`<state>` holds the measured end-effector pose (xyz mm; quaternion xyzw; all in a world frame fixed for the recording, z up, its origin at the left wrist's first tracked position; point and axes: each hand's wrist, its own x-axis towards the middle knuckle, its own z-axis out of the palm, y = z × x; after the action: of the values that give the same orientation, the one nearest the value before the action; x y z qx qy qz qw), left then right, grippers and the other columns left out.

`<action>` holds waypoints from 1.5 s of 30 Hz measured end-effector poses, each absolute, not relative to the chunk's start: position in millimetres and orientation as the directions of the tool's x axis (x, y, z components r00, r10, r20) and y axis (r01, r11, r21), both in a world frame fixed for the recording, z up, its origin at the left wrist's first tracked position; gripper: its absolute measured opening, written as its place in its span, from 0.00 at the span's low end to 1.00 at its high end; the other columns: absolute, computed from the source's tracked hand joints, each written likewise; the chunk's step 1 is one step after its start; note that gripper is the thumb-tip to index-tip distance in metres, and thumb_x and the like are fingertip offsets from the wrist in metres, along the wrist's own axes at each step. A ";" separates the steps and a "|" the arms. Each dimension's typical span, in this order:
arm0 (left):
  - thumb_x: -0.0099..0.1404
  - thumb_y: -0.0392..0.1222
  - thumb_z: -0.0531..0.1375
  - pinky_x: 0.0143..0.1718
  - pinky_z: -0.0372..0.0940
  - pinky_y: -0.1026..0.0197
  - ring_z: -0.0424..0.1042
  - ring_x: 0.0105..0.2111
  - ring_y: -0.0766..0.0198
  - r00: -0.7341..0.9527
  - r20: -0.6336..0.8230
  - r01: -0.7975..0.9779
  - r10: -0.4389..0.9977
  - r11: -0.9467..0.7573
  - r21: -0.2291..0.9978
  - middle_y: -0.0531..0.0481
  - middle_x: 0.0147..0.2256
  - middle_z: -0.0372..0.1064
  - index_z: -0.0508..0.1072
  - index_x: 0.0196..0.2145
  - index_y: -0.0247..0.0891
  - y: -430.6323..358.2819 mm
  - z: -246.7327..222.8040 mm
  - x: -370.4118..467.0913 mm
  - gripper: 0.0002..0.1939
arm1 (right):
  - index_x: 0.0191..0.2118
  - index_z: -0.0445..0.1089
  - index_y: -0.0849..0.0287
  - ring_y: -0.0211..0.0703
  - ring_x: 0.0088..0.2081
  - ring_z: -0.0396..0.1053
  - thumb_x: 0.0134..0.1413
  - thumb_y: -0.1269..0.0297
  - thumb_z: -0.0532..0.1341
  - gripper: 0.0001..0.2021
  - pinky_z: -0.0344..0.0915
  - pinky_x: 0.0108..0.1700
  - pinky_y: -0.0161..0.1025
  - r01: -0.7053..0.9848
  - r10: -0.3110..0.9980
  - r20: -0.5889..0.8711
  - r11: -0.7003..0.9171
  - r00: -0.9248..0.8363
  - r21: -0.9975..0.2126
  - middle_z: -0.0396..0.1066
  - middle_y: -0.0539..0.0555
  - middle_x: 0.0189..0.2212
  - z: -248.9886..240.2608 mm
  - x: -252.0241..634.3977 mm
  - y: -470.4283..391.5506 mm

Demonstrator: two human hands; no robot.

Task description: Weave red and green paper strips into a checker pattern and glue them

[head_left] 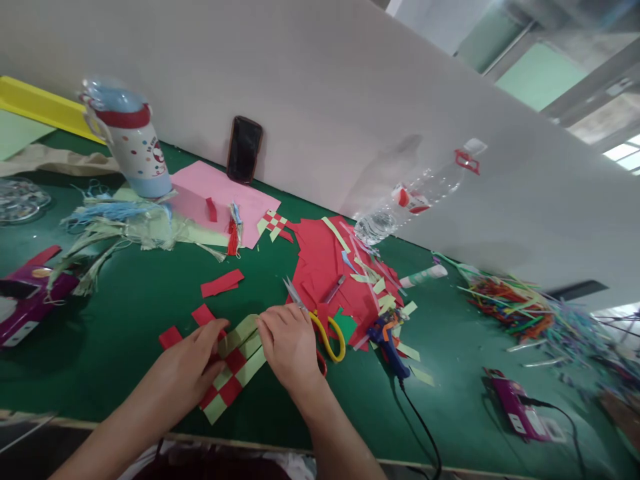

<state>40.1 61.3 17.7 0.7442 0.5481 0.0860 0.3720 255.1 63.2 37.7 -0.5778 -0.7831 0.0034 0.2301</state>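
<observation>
A woven checkerboard of red and pale green paper strips (pixel 233 391) lies at the near edge of the green table. My left hand (pixel 193 363) is closed on its left side, thumb and fingers pressing the paper. On the other side, my right hand (pixel 290 340) pinches the far end of a pale green paper strip (pixel 245 331), which bends upward between the hands. Its fingertips are partly hidden. Scissors with yellow handles (pixel 341 341) lie just right of that hand, partly covered by it. Loose red paper strips (pixel 221 283) rest beyond my left hand.
Red paper sheets (pixel 310 260) with scraps lie ahead. A blue glue gun (pixel 393 350) trails a cord at right. A plastic bottle (pixel 415 200), phone (pixel 245 149) and flask (pixel 135 147) stand by the wall. A small finished weave (pixel 275 222) lies on pink paper (pixel 193 183).
</observation>
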 end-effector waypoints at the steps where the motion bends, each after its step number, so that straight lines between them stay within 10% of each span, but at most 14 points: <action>1: 0.65 0.43 0.50 0.40 0.69 0.53 0.78 0.41 0.51 0.389 -0.272 0.751 0.880 -0.131 0.648 0.40 0.48 0.75 0.61 0.61 0.40 61.1 17.7 39.9 0.26 | 0.39 0.75 0.55 0.46 0.38 0.71 0.70 0.65 0.60 0.07 0.60 0.43 0.44 0.901 0.895 0.378 0.348 -0.237 -0.259 0.80 0.51 0.36 39.4 255.2 62.0; 22: 0.70 0.43 0.45 0.39 0.68 0.54 0.79 0.40 0.54 0.434 -0.293 0.712 0.852 -0.125 0.691 0.44 0.46 0.74 0.69 0.48 0.44 61.2 15.0 36.2 0.17 | 0.40 0.72 0.58 0.42 0.33 0.72 0.66 0.65 0.61 0.04 0.63 0.36 0.43 0.622 0.725 0.558 0.665 -0.405 -0.413 0.79 0.51 0.34 62.1 244.3 21.6; 37: 0.70 0.51 0.49 0.36 0.72 0.57 0.81 0.40 0.53 0.379 -0.234 0.748 0.895 -0.148 0.647 0.42 0.49 0.78 0.74 0.52 0.43 58.7 12.5 32.6 0.22 | 0.49 0.75 0.57 0.48 0.44 0.74 0.67 0.75 0.57 0.12 0.74 0.47 0.46 0.806 0.871 0.473 0.373 -0.134 -0.460 0.78 0.58 0.43 64.0 301.4 27.1; 45: 0.70 0.51 0.50 0.34 0.71 0.59 0.81 0.37 0.55 0.391 -0.200 0.727 0.898 -0.168 0.666 0.46 0.45 0.78 0.73 0.50 0.44 58.2 13.5 33.3 0.18 | 0.52 0.75 0.55 0.55 0.52 0.69 0.67 0.68 0.60 0.12 0.70 0.54 0.52 0.809 0.904 0.323 0.404 -0.281 -0.427 0.77 0.56 0.51 59.6 282.3 23.4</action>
<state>33.3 58.2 13.5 0.7546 0.5385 0.1209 0.3551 282.3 23.4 59.6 -0.5385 -0.7953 0.0897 0.2636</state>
